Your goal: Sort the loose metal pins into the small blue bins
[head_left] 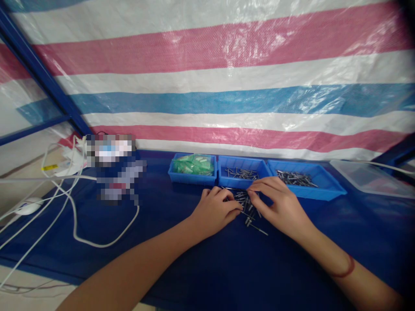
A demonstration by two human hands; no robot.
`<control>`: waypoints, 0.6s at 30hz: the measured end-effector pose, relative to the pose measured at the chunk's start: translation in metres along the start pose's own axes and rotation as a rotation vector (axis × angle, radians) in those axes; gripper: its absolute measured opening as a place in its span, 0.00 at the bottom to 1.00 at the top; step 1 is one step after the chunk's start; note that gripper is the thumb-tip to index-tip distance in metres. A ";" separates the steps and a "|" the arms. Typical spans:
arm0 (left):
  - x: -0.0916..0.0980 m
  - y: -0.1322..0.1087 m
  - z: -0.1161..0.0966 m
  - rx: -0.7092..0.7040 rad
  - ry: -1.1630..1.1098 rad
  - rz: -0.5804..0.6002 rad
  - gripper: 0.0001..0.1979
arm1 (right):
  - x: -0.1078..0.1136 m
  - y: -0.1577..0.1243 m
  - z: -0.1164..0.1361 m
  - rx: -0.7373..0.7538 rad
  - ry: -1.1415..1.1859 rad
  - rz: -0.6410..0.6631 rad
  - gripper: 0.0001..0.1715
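A loose pile of pop rivets (244, 198), thin metal pins with thicker silvery ends, lies on the blue tabletop between my two hands. My left hand (216, 206) is curled at the pile's left side. Its thumb and forefinger are closed at a thin rivet stem that points right. From the other side my right hand (279, 203) bends over the pile with its fingertips drawn together. What those fingertips hold is too small to make out. One rivet (257, 228) lies at the pile's near edge, its stem pointing toward me.
Behind the pile stand a blue bin (193, 178) with green plastic packets, a middle bin (223, 176) and a right bin (324, 192), both holding rivets. A clear plastic lid (366, 177) lies far right. White cables (75, 216) and blurred items occupy the left. Striped sheeting (207, 103) hangs behind.
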State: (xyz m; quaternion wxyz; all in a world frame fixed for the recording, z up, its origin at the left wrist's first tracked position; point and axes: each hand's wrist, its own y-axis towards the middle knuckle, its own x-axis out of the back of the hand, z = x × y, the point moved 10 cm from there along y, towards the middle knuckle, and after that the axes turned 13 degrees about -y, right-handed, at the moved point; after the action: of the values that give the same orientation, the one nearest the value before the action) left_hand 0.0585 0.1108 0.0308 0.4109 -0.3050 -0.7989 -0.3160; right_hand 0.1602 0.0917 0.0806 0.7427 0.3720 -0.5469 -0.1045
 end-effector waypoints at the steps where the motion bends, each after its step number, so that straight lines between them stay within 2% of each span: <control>1: 0.000 0.000 -0.001 -0.004 0.000 0.001 0.09 | 0.000 0.000 0.000 -0.001 0.003 0.000 0.03; 18: 0.000 0.000 0.001 -0.012 0.004 -0.004 0.09 | -0.006 -0.002 0.002 0.012 0.017 0.035 0.04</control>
State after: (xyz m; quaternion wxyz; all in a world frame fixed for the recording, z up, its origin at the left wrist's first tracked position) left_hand 0.0581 0.1116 0.0298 0.4102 -0.3051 -0.7967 -0.3224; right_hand 0.1568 0.0934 0.0752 0.7468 0.3678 -0.5475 -0.0850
